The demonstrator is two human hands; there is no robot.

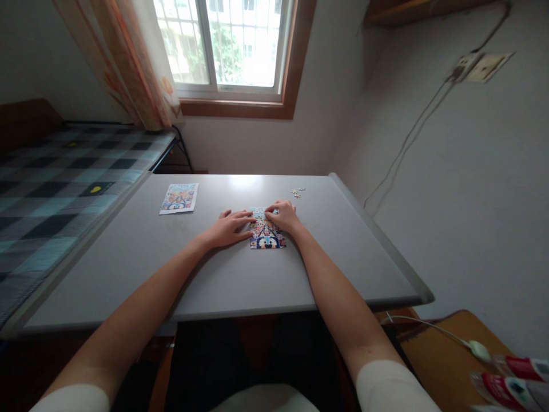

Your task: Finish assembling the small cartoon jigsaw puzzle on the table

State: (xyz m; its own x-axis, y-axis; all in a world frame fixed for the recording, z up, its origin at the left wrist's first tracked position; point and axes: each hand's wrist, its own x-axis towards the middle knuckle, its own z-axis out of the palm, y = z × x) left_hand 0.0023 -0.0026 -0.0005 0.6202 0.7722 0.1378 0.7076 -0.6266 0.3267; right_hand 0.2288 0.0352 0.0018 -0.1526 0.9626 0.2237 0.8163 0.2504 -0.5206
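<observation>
A small, colourful jigsaw puzzle (268,242) lies flat on the grey table, with a blue cartoon face along its near edge. My left hand (229,228) rests with fingers spread, their tips touching the puzzle's left edge. Over the upper right part of the puzzle is my right hand (283,216), thumb and forefinger pinched together. Whatever sits in that pinch, perhaps a piece, is too small to make out. Several loose puzzle pieces (297,195) lie beyond my right hand. To the left is a picture sheet (179,198) with a similar cartoon print.
The grey table (240,286) has raised edges at both sides. A bed (86,166) with a checked cover stands at the left, and a window (227,46) is ahead. On the right, a cable (398,154) hangs along the wall; bottles (506,389) lie on a low wooden surface.
</observation>
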